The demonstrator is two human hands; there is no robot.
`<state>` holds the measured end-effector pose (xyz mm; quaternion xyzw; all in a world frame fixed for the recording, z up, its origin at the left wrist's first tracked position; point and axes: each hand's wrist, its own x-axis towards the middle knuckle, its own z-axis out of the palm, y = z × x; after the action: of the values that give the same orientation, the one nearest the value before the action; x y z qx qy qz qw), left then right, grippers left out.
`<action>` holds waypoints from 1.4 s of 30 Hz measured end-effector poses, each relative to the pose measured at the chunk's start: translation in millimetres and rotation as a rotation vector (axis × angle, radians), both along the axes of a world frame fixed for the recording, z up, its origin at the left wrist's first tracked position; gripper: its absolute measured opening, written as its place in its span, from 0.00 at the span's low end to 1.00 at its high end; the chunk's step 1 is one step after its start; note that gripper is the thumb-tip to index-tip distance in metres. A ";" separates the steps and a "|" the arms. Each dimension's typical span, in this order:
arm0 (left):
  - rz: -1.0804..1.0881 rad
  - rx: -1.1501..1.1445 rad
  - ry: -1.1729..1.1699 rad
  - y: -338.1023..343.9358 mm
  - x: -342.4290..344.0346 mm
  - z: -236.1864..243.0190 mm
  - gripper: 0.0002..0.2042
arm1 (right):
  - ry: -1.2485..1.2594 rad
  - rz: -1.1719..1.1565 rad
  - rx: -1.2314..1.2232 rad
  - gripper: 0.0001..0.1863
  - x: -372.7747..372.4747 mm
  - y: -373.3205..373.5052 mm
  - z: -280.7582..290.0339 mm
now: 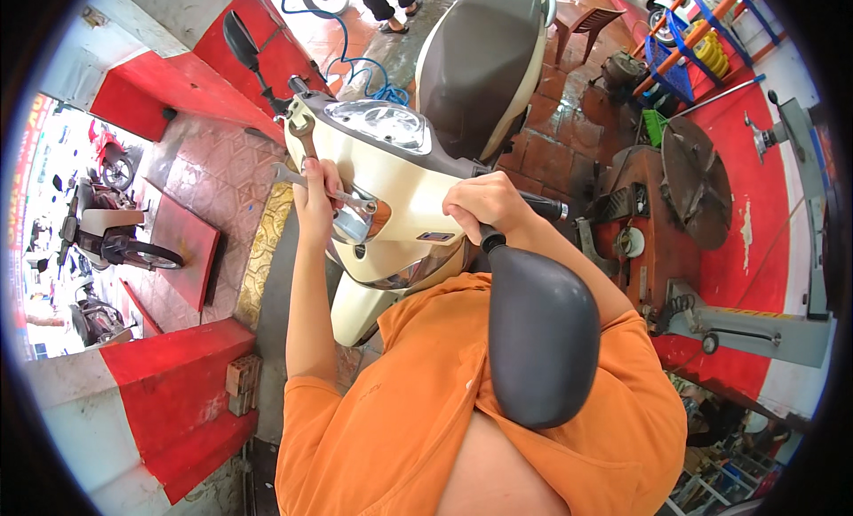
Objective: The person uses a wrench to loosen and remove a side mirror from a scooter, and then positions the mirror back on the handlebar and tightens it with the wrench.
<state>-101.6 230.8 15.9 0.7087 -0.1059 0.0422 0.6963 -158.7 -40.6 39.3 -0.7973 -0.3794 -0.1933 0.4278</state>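
A cream scooter front (413, 196) stands before me, its clear headlight (378, 123) facing up. My left hand (322, 185) is closed around two metal open-ended wrenches. One wrench (305, 134) points up past the fingers; the other wrench (355, 200) lies crosswise over the scooter's front panel. My right hand (484, 203) is closed at the stem of a black rear-view mirror (544, 338), beside the handlebar. The mirror's head hangs toward my chest, its back showing. My fingers hide where the stem meets the scooter. A second mirror (238, 40) stands on the left handlebar.
The scooter's dark seat (480, 72) reaches backward. A blue hose (348, 58) lies on the floor at far left. At right are a red machine (662, 258) with a round plate and a brown plastic chair (588, 23). Another person's legs (382, 0) show at the top.
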 end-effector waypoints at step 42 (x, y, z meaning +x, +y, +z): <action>-0.021 -0.111 0.032 0.8 -1.0 -8.4 0.29 | 0.544 0.080 1.144 0.21 -35.8 -28.0 -23.0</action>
<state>-102.6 231.7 7.5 0.6683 -0.0997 0.0296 0.7366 -194.5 -68.6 16.3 -0.4485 -0.1235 -0.1397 0.8741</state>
